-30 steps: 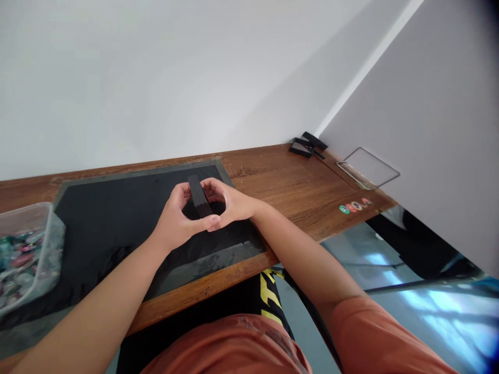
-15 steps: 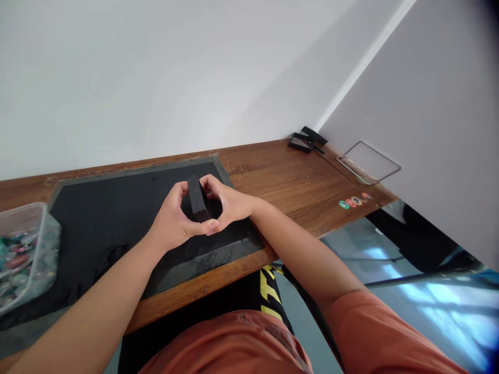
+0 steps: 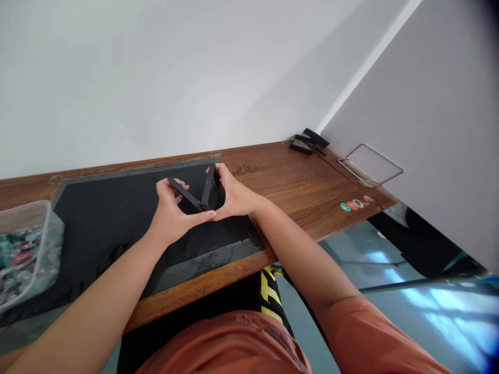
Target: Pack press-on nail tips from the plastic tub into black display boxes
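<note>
A small flat black hinged case [image 3: 208, 191] is between my hands, above a dark mat. Its two halves stand apart in a V, joined at the end nearer me. The left half is gripped by my left hand [image 3: 170, 214], with fingers behind it and the thumb along the near end. My right hand [image 3: 234, 195] holds the other half, fingers curled at its far end and thumb near the hinge. Both thumb tips meet just below the joined end. What lies inside the case, if anything, cannot be made out.
The black mat [image 3: 117, 202] covers part of the wooden table [image 3: 268, 171]. At left stands a clear plastic tub [image 3: 50, 259] of small colourful packets. Several black frame-like pieces [image 3: 302, 144] lie in the far corner. A wire frame [image 3: 370, 163] and round stickers [image 3: 355, 203] are at right.
The case was closed, its halves pressed together; now they are spread into a V. My hands have moved apart at the fingertips while the thumbs stay together.
</note>
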A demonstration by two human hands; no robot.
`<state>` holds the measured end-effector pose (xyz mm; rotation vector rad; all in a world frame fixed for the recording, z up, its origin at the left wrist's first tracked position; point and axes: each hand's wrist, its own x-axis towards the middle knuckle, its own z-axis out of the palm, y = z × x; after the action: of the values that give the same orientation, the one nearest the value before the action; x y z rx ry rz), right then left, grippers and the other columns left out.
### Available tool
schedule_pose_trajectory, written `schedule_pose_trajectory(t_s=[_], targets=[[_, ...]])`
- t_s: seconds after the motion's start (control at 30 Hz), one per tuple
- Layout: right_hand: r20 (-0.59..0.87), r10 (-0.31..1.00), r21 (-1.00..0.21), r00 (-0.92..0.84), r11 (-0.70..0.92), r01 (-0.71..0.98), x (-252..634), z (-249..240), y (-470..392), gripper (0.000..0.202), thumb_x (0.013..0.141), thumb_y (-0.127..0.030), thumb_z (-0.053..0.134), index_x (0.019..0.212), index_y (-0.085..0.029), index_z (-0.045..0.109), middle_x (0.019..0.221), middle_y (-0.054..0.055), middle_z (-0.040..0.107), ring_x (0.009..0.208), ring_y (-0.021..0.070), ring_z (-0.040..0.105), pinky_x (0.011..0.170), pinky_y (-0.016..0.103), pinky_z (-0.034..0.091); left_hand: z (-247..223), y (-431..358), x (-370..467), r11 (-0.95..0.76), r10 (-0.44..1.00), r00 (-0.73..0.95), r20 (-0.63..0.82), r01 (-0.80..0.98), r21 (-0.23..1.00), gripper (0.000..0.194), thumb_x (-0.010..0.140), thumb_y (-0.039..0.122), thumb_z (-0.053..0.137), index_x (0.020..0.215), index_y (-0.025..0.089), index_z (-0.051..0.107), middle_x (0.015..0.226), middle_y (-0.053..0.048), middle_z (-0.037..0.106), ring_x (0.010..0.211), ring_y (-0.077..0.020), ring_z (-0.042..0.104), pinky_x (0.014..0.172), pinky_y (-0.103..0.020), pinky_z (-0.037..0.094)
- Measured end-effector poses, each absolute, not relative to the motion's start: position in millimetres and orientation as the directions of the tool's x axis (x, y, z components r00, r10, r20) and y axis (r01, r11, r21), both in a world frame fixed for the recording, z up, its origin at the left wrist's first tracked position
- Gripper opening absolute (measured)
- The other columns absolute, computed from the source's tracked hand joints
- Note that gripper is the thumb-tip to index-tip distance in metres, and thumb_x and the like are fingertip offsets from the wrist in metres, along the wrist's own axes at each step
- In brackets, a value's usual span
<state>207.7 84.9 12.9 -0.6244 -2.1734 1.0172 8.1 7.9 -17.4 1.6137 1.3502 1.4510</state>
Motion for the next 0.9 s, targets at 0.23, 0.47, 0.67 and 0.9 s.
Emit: schedule_pose_trajectory(t_s=[0.23,0.47,0.67,0.9], targets=[[0.499,0.725,-0.660,-0.475,0.673,0.334,212,10,91,0.088,0.053,-0.056,0.091,0.117,-0.022,0.041,0.122,0.011,0.043,0.121,0.0332,0.045,0.112,0.054,0.038,-4,14,2,-0.430,0.848,-0.193,0.493,0.292,0.854,0.077,0.056,0.031,0.095,0.108,0.025,0.039,0.110,-0.003,0.055,0.108,-0.0202,0.063,0.089,-0.036,0.058],[0.555,0.698,-0.567,-0.452,0.715,0.408,215,2,110,0.093,0.048,-0.034,0.092,0.121,-0.027,0.036,0.129,0.013,0.040,0.134,0.0350,0.037,0.119,0.053,0.029,2,11,-6,-0.467,0.798,-0.167,0.578,0.434,0.770,0.014,0.080,0.026,0.077,0.088,0.021,0.067,0.092,-0.002,0.070,0.091,-0.0183,0.069,0.087,-0.034,0.058],[0.530,0.751,-0.661,-0.394,0.657,0.363,222,-7,122,0.086,0.051,-0.030,0.089,0.123,-0.023,0.041,0.125,0.012,0.044,0.120,0.0299,0.047,0.110,0.049,0.040,6,8,-13,-0.535,0.751,-0.003,0.660,0.583,0.612,0.014,0.083,0.010,0.065,0.086,0.023,0.070,0.093,0.000,0.075,0.092,-0.0186,0.071,0.089,-0.035,0.057],[0.399,0.866,-0.766,-0.302,0.496,0.409,232,-8,133,0.074,0.062,-0.040,0.085,0.123,-0.022,0.046,0.115,0.007,0.049,0.088,0.0178,0.050,0.088,0.039,0.049,13,9,-18,-0.470,0.665,-0.057,0.744,0.743,0.477,0.018,0.081,0.007,0.061,0.085,0.022,0.069,0.094,-0.003,0.075,0.096,-0.0228,0.070,0.092,-0.041,0.054]])
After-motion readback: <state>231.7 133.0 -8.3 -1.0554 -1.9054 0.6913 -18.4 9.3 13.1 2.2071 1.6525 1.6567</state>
